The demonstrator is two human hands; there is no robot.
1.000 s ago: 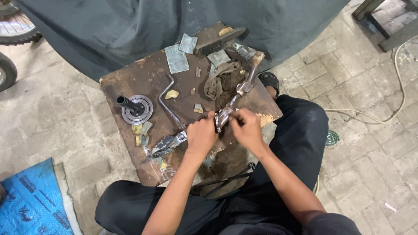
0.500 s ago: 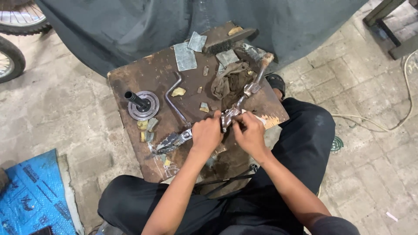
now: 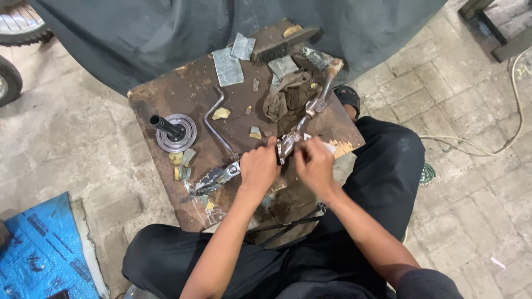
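I sit over a small, stained wooden board [image 3: 166,99]. My left hand [image 3: 258,168] and my right hand [image 3: 313,164] close together around the near end of a long metal lever part [image 3: 308,113] that runs up to the right across the board. A footpeg-like metal piece [image 3: 216,178] sticks out to the left of my left hand. What my fingertips do at the joint of the lever is hidden.
On the board lie a round metal disc with a black shaft [image 3: 173,131], a bent rod [image 3: 213,124], a dirty rag [image 3: 288,99], sandpaper scraps [image 3: 227,66] and a brush [image 3: 280,47]. A dark cloth [image 3: 166,27] hangs behind. Blue sheet [image 3: 39,249] at lower left, tyre [image 3: 8,83] at left.
The view has shifted slightly; my hands stay on the lever's near end, with only small finger movement.
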